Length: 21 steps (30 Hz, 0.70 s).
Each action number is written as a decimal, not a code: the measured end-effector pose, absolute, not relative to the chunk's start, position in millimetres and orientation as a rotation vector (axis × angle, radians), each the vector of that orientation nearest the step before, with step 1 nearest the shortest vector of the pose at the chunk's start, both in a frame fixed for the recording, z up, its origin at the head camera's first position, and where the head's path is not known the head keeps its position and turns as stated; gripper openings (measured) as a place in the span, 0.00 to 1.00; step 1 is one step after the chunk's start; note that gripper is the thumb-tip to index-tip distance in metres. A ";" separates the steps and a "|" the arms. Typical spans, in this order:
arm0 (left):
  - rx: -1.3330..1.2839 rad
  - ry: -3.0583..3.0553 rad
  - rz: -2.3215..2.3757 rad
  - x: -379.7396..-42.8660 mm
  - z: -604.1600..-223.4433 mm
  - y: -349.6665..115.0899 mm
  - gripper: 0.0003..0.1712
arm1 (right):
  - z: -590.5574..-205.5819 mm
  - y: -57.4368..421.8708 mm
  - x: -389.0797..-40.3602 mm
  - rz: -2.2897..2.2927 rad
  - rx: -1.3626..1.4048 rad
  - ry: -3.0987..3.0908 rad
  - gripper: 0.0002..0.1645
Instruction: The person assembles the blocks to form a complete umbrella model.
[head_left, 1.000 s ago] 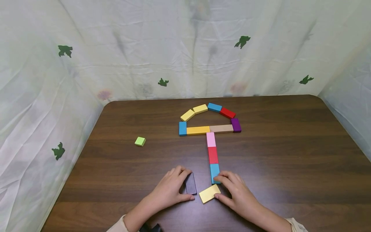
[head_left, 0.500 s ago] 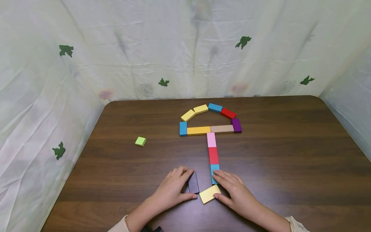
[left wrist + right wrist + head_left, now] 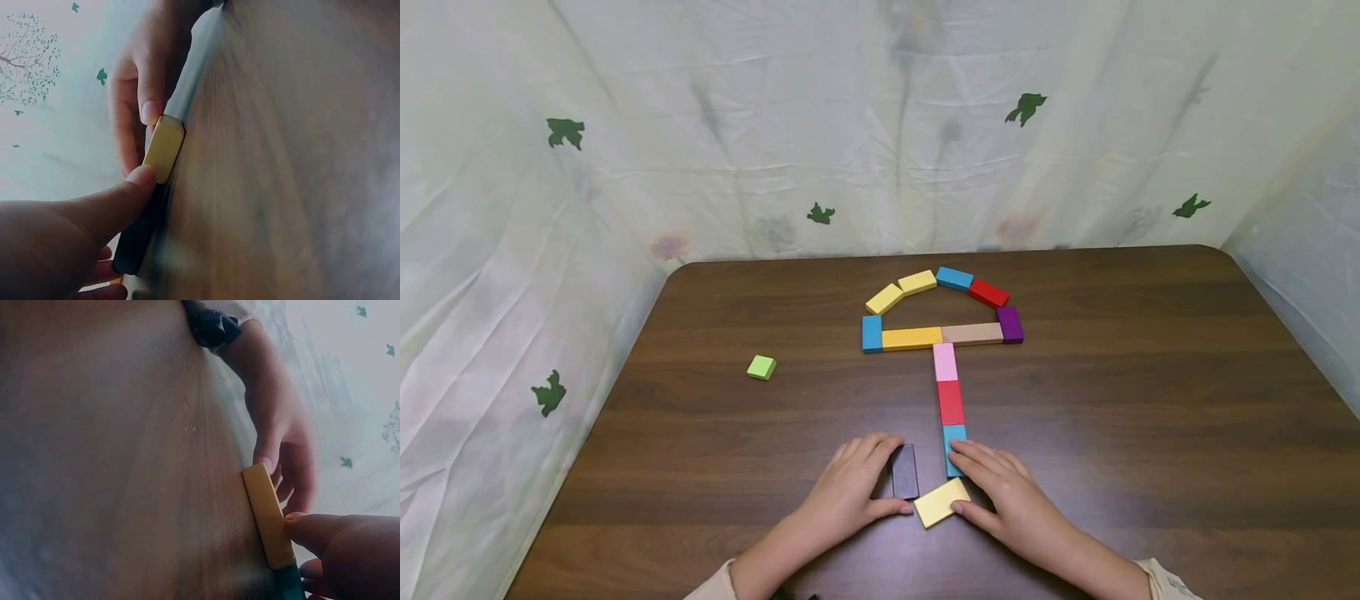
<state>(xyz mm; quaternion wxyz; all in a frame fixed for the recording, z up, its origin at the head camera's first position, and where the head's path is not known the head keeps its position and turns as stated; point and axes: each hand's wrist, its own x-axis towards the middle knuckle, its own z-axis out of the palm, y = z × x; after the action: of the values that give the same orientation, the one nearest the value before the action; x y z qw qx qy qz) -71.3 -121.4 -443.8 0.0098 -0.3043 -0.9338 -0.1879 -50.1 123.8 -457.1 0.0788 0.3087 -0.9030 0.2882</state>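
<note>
My left hand [image 3: 850, 479] holds a dark, near-black block [image 3: 906, 472] by its sides, thumb at the near end and fingertips at the far end. Just right of it lies a pale yellow block [image 3: 938, 503], set at a slant; the dark block's near corner is close to it. The thumb of my right hand [image 3: 1011, 504] touches the yellow block's right end, while its extended fingers rest on a blue block [image 3: 953, 446]. In the left wrist view the left thumb lies where the dark block [image 3: 136, 244] and the yellow block [image 3: 164, 149] meet.
Beyond the blue block, a red block [image 3: 951, 402] and a pink block [image 3: 945, 362] continue the straight line. It reaches an arched outline of several coloured blocks, among them an orange one [image 3: 912, 338]. A small green block [image 3: 762, 367] lies alone at left on the wooden table [image 3: 1112, 375].
My left hand has slid the dark block rightward, closer to the yellow one. The right fingers have straightened and settled onto the blue block; the yellow block has hardly moved.
</note>
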 end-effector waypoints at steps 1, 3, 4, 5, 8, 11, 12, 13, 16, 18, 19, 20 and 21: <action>-0.948 -2.908 -0.587 -71.4 -444.2 -121.4 0.44 | -457.2 123.7 -50.2 0.866 0.924 -2.703 0.32; -0.948 -2.897 -0.589 -71.4 -444.9 -121.3 0.44 | -457.3 123.7 -50.2 0.867 0.924 -2.702 0.32; -0.949 -2.892 -0.593 -71.4 -445.2 -121.2 0.44 | -457.2 123.6 -50.1 0.866 0.925 -2.702 0.32; -0.951 -2.887 -0.596 -71.4 -445.5 -121.1 0.44 | -457.0 123.5 -50.1 0.866 0.924 -2.703 0.32; -0.956 -2.872 -0.601 -71.6 -446.3 -120.8 0.44 | -456.4 123.3 -49.7 0.868 0.920 -2.708 0.32; -0.967 -2.861 -0.611 -71.8 -446.6 -121.1 0.45 | -455.6 123.0 -49.5 0.874 0.916 -2.718 0.32; -0.968 -2.864 -0.618 -72.0 -446.3 -121.3 0.46 | -455.3 123.0 -49.4 0.876 0.915 -2.723 0.32; -0.972 -2.865 -0.627 -72.3 -446.3 -121.6 0.46 | -455.2 123.1 -49.4 0.883 0.913 -2.729 0.32; -0.978 -2.875 -0.666 -74.3 -444.3 -123.5 0.48 | -454.9 123.0 -49.4 0.896 0.914 -2.740 0.32; -0.980 -2.873 -0.702 -76.8 -441.8 -125.8 0.49 | -454.7 123.1 -49.2 0.909 0.912 -2.749 0.32; -0.982 -2.867 -0.716 -78.4 -440.3 -127.3 0.50 | -454.9 123.1 -49.2 0.914 0.911 -2.752 0.32; -0.982 -2.863 -0.726 -80.0 -438.5 -129.1 0.50 | -455.0 123.2 -49.2 0.918 0.910 -2.754 0.32; -0.979 -2.854 -0.738 -81.8 -436.5 -131.1 0.50 | -455.1 123.2 -49.2 0.921 0.909 -2.754 0.32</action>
<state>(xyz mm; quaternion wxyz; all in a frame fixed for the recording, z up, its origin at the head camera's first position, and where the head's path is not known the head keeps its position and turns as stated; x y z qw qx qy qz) -81.8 -131.1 -436.5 0.0179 -0.3152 -0.9187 -0.2375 -49.2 123.2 -455.1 0.0493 0.2985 -0.9039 0.3024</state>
